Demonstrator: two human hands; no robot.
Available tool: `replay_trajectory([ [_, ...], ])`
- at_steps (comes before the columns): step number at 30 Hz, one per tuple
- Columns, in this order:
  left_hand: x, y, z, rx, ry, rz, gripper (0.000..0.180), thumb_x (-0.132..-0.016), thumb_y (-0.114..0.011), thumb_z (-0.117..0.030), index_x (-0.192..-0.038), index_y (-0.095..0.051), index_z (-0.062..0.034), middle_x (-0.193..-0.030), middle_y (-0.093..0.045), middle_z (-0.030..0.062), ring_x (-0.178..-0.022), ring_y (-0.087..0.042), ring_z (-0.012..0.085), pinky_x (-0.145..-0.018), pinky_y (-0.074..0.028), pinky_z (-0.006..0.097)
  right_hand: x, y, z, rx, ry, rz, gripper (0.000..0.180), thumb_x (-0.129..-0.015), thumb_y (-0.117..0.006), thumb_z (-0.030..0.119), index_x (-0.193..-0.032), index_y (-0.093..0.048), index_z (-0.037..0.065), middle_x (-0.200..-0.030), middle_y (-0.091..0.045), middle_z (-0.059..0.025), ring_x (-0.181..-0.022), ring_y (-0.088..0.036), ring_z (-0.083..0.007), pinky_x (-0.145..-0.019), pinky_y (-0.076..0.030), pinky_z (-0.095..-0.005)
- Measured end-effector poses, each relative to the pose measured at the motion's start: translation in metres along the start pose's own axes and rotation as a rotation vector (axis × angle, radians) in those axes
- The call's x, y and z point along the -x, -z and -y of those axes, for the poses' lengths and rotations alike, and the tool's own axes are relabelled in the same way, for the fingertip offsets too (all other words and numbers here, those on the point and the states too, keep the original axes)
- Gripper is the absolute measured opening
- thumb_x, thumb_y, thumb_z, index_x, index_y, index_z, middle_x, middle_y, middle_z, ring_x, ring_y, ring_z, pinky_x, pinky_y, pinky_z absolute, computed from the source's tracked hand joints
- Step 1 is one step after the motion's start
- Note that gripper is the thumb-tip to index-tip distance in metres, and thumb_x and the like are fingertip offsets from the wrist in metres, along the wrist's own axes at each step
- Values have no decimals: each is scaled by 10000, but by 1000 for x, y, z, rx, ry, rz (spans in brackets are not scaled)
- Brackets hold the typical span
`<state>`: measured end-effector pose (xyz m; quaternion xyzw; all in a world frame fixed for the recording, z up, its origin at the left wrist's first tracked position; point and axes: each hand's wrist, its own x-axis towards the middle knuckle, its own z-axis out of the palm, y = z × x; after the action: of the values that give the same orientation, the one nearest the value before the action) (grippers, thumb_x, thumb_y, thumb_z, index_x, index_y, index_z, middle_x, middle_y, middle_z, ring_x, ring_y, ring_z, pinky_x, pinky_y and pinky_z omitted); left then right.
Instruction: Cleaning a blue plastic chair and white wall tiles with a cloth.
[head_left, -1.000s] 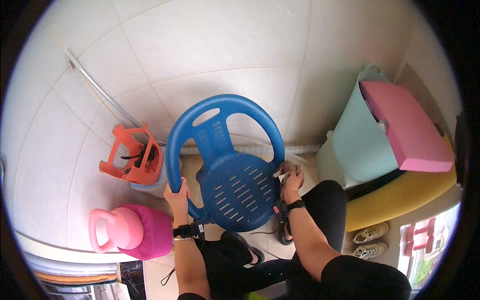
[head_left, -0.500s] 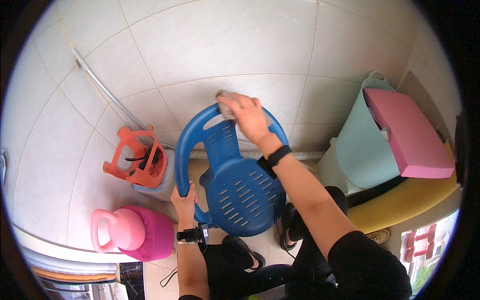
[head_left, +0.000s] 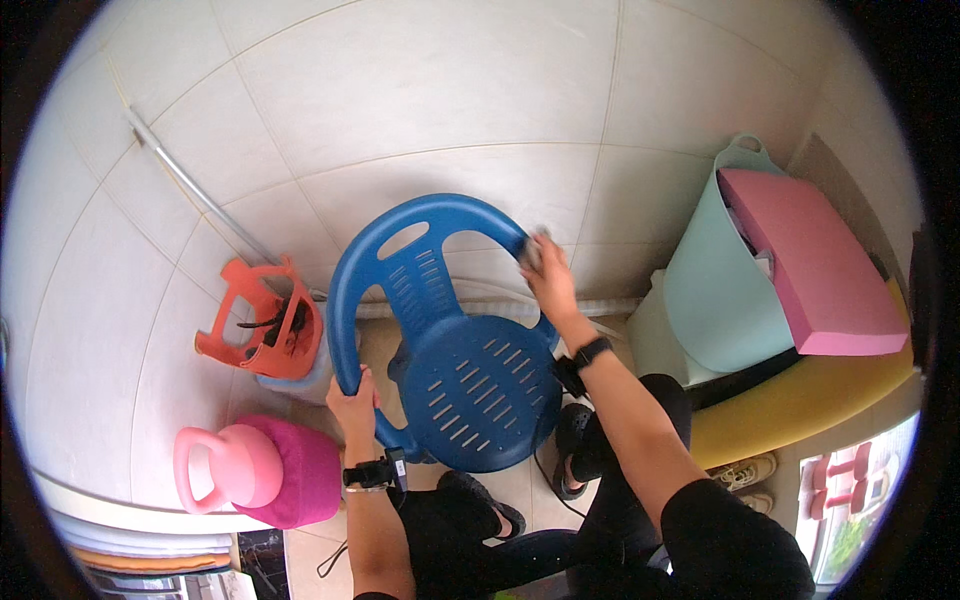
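A blue plastic armchair with a slotted seat and backrest stands on the floor in front of me. My left hand is closed round its left armrest. On the right side of the curved top rail, my right hand presses a greyish cloth against the plastic. The cloth is bunched up and mostly covered by my fingers. Black bands circle both of my wrists.
At left are an orange-red plastic frame holding dark items and a pink kettlebell-shaped object on a magenta base. To the right stand a pale green tub, a pink foam block and a yellow roll. A tiled wall rises behind the chair.
My right hand has slid with the cloth from the top of the backrest rail down to its right side. My left hand keeps its grip on the armrest.
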<state>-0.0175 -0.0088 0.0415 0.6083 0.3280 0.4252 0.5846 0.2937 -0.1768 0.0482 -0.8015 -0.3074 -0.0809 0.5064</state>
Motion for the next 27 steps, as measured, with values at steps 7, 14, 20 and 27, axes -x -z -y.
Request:
replay_trajectory([
  [7,3,-5,-1,-30,12,38,62,-877,-571,-3,-926,-556,31,-579,-514,46,-439,-477,105,-418,-365,259,-75,-20,99,393,536,104,635,-749,-732,176,-1319,-450,184,-1186,-559,-136,-1070,-551,-328,-864,-466,-428],
  [14,0,-1,1,-36,21,2,68,-872,-579,3,-927,-569,41,-578,-516,42,-438,-473,100,-416,-354,248,-40,-11,17,74,208,-9,680,-743,-754,181,-1336,-422,166,-1188,-564,-170,-1072,-552,-351,-888,-460,-422],
  [20,-4,-9,10,-1,44,-29,77,-868,-587,-5,-933,-569,32,-577,-514,41,-433,-471,103,-413,-353,250,101,-28,-178,-199,-464,-29,661,-752,-746,56,-1317,-401,68,-1159,-572,-174,-1083,-564,-301,-902,-442,-366],
  [27,-1,-6,7,-36,81,-61,96,-853,-601,-10,-934,-568,29,-585,-517,37,-436,-483,108,-408,-367,251,57,-41,-104,177,-631,-22,705,-763,-702,13,-1347,-308,17,-1106,-566,-207,-1039,-562,-380,-932,-435,-421],
])
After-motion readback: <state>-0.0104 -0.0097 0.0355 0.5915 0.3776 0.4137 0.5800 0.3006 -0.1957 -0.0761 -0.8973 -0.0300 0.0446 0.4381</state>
